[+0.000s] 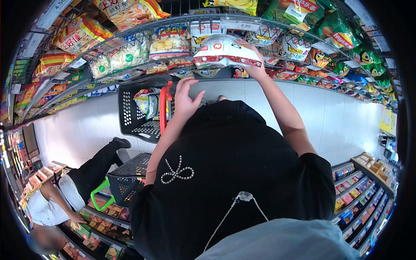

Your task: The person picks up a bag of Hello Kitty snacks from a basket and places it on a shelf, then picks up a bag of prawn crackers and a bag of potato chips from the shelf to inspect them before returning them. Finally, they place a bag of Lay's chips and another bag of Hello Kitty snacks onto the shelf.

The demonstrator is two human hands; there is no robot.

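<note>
My right hand [252,60] grips the right end of a white snack bag [216,44] with a dark red band along its lower edge. The bag is in front of the wire shelf, at the height of its packets. My left hand [187,99] hangs in the air below and left of the bag, holding nothing, with thumb and fingers apart. Close beside it stands a black shopping basket [126,108] with a red handle [164,110]. Some snack packets [151,104] lie inside this basket.
Snack shelves [147,54] curve across the front, stocked with chips and puffed snacks. On the lower left, another person [56,197] reaches toward boxed goods beside a dark basket [128,173] with a green handle [99,195]. More shelves [359,195] stand behind on the right.
</note>
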